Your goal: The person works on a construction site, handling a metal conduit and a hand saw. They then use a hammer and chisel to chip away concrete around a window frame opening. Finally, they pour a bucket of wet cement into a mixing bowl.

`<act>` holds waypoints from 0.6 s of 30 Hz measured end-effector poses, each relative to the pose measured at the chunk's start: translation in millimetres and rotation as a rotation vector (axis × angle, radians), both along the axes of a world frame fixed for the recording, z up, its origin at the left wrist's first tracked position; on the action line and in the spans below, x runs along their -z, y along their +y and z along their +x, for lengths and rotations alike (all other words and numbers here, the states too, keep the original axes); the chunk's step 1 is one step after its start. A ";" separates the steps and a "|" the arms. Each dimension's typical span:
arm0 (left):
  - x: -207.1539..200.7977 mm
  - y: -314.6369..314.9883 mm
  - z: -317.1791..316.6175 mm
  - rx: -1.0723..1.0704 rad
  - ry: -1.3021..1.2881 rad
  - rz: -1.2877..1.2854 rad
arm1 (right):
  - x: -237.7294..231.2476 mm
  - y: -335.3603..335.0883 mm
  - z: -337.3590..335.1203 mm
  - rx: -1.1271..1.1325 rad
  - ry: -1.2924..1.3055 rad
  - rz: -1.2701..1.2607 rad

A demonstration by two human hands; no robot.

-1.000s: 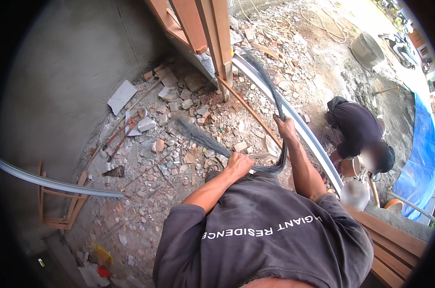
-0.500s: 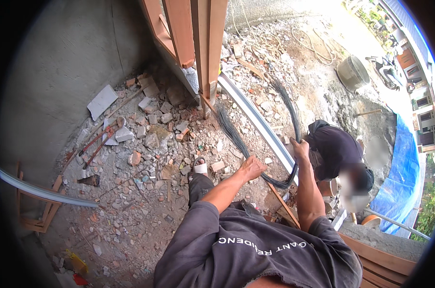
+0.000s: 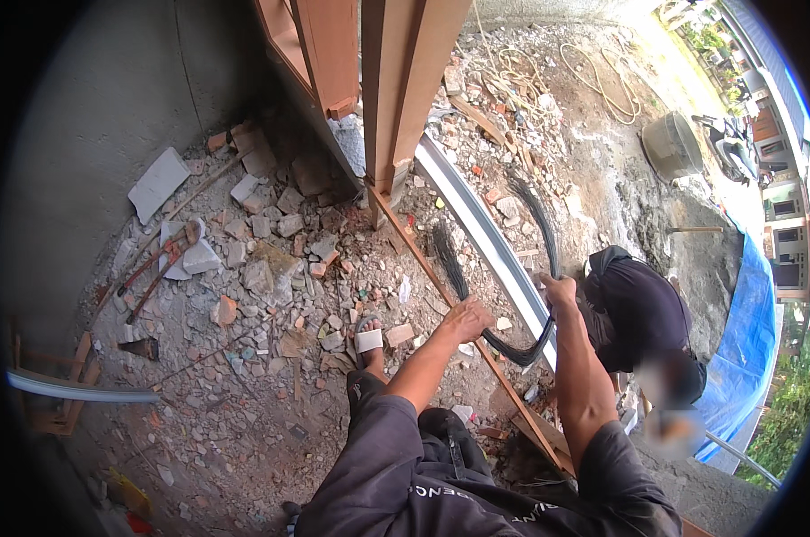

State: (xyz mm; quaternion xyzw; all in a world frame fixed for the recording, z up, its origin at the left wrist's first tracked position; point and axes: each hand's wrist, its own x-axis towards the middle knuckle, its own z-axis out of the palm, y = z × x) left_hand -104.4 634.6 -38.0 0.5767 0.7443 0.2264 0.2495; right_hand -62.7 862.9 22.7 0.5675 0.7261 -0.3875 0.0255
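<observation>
The person wears a faded charcoal T-shirt (image 3: 490,516), low between 5 and 6 o'clock, with white block lettering (image 3: 445,493) that appears upside down and broken by folds. Of its 2 short, loose, creased sleeves, the left sleeve (image 3: 367,465) lies near 6 o'clock and the right sleeve (image 3: 621,474) between 4 and 5. The left hand (image 3: 467,319) and right hand (image 3: 560,290) are bare. Dark trousers (image 3: 359,394) show between 6 and 7 o'clock; above them, an open-toed sandal (image 3: 369,341) has a broad off-white band (image 3: 372,343).

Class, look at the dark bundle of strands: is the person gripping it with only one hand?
No, the left hand and right hand both grip the dark bundle, which curves between them.
</observation>
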 end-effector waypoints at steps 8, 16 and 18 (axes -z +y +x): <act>29.6 2.0 -3.5 -0.291 -0.242 -0.090 | 23.7 9.3 -43.1 -0.106 -0.251 -0.225; 29.7 -76.2 -4.5 -0.692 -0.488 -0.054 | 54.8 14.3 -86.8 -0.256 -0.436 -0.029; 36.9 -125.2 12.3 -0.868 -0.541 -0.013 | 73.3 18.2 -78.7 -0.559 -0.554 0.190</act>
